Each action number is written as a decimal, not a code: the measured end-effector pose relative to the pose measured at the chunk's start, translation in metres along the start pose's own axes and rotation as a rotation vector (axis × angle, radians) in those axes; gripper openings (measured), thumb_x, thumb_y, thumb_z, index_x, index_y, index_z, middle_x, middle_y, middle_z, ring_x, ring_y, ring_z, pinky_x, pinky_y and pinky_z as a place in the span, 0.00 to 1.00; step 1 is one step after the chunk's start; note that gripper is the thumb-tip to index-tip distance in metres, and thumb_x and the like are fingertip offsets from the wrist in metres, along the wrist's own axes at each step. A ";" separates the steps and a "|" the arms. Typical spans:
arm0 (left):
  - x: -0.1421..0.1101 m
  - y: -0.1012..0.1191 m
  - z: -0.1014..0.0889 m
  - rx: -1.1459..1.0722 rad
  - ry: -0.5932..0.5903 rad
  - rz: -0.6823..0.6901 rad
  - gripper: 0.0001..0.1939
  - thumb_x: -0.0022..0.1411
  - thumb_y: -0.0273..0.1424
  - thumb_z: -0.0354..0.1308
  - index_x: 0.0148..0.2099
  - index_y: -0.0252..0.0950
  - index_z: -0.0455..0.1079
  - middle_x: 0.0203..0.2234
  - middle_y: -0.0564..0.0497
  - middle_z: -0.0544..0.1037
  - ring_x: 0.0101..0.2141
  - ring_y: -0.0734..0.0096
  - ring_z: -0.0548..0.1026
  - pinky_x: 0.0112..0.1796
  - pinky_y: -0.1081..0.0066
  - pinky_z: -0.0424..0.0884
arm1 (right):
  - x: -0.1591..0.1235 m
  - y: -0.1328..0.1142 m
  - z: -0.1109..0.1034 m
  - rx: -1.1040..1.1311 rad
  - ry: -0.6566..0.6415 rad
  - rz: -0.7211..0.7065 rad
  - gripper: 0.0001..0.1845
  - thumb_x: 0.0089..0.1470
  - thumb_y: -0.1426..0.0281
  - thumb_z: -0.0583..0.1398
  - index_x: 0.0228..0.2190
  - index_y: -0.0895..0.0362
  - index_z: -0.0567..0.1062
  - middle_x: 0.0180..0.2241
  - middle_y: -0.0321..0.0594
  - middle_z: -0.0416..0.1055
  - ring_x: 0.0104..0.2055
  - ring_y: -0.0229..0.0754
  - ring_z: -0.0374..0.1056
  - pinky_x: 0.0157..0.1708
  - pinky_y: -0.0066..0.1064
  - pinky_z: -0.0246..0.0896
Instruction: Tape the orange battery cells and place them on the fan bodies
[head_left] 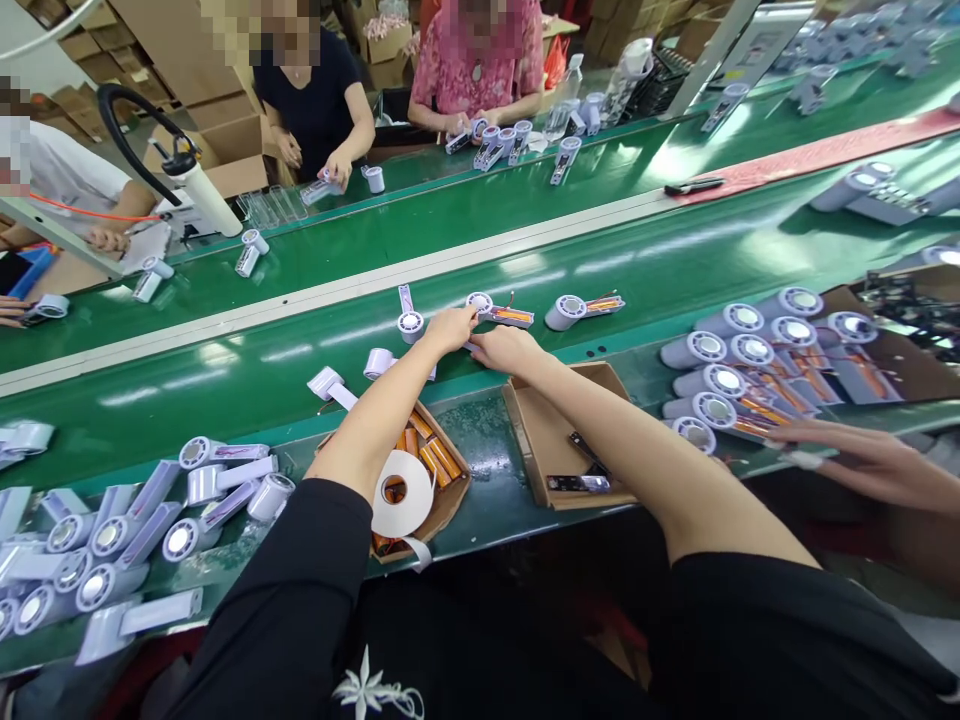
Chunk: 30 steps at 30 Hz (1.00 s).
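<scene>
Green belt [225,390]: bears the device [512,317], open side up, presumably exposing its wiring. Carton [523,440]: alongside, apparently for reach. Left hand [452,328]: fingers bent at device's round end, perhaps steadying it. Right hand [508,349]: fingers bunched nearby. Neither pinch verifiable.

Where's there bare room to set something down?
On the green conveyor belt, left of the loose housings; also the narrow worktop strip between the left cardboard box and right cardboard box. Crowded: housings heaped at left, wired units at right.
</scene>
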<state>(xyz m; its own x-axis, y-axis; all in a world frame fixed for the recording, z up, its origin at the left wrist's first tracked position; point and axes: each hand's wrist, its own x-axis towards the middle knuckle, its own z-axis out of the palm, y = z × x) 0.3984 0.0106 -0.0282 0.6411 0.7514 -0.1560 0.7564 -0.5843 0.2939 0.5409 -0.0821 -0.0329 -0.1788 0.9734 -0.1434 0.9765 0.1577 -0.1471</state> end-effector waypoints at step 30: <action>-0.264 -0.173 -0.073 0.202 -0.170 -0.264 0.28 0.64 0.42 0.57 0.62 0.38 0.75 0.53 0.39 0.81 0.51 0.49 0.80 0.50 0.59 0.76 | 0.012 -0.129 0.010 -0.024 -0.037 -0.077 0.22 0.68 0.65 0.59 0.59 0.62 0.76 0.55 0.57 0.79 0.57 0.55 0.75 0.56 0.37 0.66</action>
<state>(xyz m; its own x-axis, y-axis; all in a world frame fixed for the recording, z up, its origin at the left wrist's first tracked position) 0.0886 -0.0647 0.0309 0.4200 0.8327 -0.3608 0.8981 -0.4384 0.0337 0.4115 -0.0925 -0.0258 -0.2577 0.9514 -0.1683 0.9620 0.2365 -0.1361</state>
